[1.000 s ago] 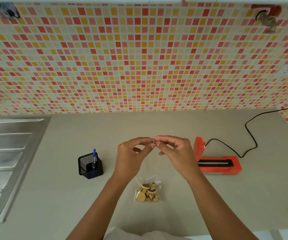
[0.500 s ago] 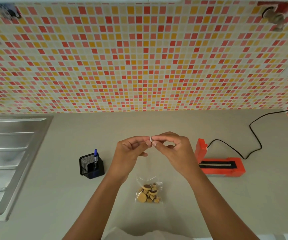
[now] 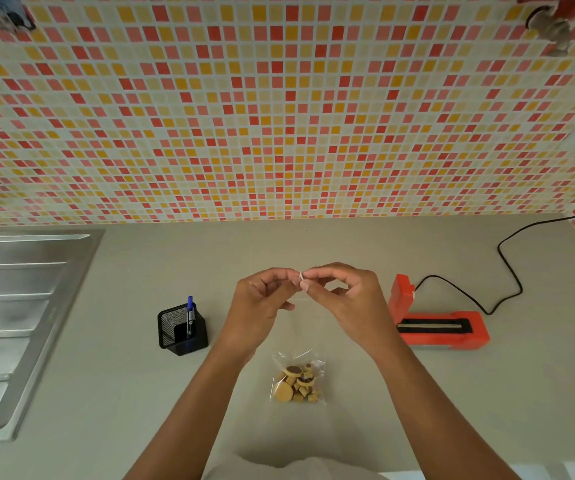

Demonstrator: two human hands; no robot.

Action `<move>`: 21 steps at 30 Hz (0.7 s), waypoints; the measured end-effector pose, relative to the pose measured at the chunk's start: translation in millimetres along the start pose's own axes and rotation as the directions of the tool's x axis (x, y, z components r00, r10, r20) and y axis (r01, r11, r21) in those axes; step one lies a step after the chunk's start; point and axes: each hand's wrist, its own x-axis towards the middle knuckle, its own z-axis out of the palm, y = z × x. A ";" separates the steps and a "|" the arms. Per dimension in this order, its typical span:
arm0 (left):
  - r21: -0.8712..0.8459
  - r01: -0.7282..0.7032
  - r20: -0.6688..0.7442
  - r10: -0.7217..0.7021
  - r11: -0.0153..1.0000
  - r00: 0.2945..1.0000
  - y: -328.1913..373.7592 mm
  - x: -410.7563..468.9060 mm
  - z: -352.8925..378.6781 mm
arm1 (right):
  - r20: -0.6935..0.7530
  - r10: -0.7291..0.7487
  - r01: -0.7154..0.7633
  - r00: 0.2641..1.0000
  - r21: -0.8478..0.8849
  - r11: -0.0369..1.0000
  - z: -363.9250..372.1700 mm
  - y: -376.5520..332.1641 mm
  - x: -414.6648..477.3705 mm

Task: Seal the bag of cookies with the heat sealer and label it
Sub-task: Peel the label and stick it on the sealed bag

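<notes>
- While a small white label (image 3: 301, 276) is pinched between the fingertips of the left hand (image 3: 261, 303) and right hand (image 3: 344, 299), labelling is judged unfinished.
- Below the fingers, the bag of cookies (image 3: 298, 382) lies on the counter; whether it is sealed cannot be told.

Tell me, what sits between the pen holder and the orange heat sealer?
In the head view, both hands, pinching a small white piece above the counter, and nearer the camera the bag of cookies.

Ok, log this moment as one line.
left hand + right hand: pinching small white label | cookie bag: on counter, unheld | heat sealer: open, idle
</notes>
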 end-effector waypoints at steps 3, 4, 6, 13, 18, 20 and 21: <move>0.070 -0.044 0.014 0.043 0.997 0.999 0.0 -0.6 2.3 | -0.021 0.001 -0.002 1.000 -0.014 1.000 2.1 -2.3 -0.2; 0.086 -0.052 0.017 0.050 0.995 0.999 -0.2 -1.0 3.1 | -0.024 0.002 -0.002 1.000 -0.017 1.000 2.6 -3.2 -0.4; 0.106 -0.056 0.018 0.054 0.993 0.998 -0.6 -2.2 4.9 | -0.032 0.012 -0.012 0.999 -0.013 1.000 3.8 -4.9 -1.4; 0.077 0.019 -0.003 -0.019 0.997 1.000 -3.1 -7.9 5.7 | -0.078 0.174 -0.162 0.982 0.139 0.977 8.6 -5.6 -5.4; -0.001 0.100 -0.044 -0.100 0.995 0.994 -9.7 -12.8 -7.4 | -0.087 0.325 -0.286 0.942 0.303 0.909 15.7 -1.1 -7.5; -0.014 0.116 -0.054 -0.116 0.993 0.992 -13.5 -15.6 -15.6 | -0.088 0.372 -0.317 0.924 0.367 0.875 21.2 1.3 -8.2; -0.018 0.124 -0.059 -0.125 0.992 0.990 -15.1 -17.3 -20.1 | -0.090 0.393 -0.331 0.915 0.390 0.859 24.7 2.3 -8.3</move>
